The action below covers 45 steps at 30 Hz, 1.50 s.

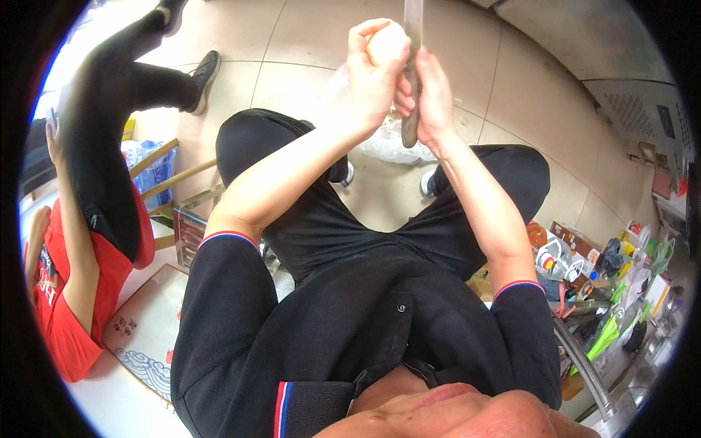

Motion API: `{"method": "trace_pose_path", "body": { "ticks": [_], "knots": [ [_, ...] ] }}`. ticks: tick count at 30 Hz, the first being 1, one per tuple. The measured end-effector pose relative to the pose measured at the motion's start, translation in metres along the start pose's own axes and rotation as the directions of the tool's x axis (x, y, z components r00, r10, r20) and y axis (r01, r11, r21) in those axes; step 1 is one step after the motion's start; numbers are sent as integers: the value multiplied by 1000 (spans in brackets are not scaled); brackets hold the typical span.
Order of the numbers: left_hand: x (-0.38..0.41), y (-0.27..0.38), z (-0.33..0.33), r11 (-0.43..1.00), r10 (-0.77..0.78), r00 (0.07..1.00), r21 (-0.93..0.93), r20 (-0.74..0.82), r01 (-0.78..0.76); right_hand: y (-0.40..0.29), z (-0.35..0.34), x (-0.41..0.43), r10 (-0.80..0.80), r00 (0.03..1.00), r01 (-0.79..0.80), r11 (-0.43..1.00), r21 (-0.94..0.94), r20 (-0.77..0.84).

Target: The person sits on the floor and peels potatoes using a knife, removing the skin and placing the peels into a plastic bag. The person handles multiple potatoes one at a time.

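Observation:
My left hand (372, 82) is at the upper middle, its fingers curled around a pale, rounded thing (386, 44) whose kind I cannot tell. Close beside it on the right, my right hand (434, 96) is against the dark handle of a knife (411, 117). The knife's blade points up out of the picture, and its handle's rounded end points down towards me. Some fingers lie behind the handle, partly hidden. Below both hands a clear plastic bag (397, 145) rests on the tiled floor between my feet.
At the left a person in a red shirt (109, 284) sits holding a phone, near a wooden-framed stool and a patterned board (148, 328). Bottles, bags and boxes (597, 268) crowd the right side, by a curved metal tube (583, 364). A metal cabinet (630, 104) stands upper right.

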<state>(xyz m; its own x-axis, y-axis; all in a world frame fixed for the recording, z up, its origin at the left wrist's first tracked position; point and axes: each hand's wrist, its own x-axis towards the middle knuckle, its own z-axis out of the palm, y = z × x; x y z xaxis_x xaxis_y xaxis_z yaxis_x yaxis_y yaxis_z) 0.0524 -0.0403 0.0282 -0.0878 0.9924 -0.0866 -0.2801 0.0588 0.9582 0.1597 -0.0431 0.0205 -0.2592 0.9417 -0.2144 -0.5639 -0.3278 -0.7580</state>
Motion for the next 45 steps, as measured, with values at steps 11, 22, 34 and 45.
{"method": "trace_pose_path", "body": {
  "ticks": [11,22,34,45],
  "knots": [
    [29,6,-26,739,-300,951,-612,78,283,-26,-19,-3,31,999,-32,999,43,29],
    [32,-6,-48,581,-460,879,-707,124,404,-13,-33,-19,244,966,-257,929,-268,-80],
    [37,-15,-55,857,-365,931,-396,-16,330,-17,-32,-24,304,936,-351,772,-530,-177],
    [42,-11,-72,828,-364,915,-390,172,402,-24,-23,-27,180,981,-195,850,-490,-78]
  ]
}}
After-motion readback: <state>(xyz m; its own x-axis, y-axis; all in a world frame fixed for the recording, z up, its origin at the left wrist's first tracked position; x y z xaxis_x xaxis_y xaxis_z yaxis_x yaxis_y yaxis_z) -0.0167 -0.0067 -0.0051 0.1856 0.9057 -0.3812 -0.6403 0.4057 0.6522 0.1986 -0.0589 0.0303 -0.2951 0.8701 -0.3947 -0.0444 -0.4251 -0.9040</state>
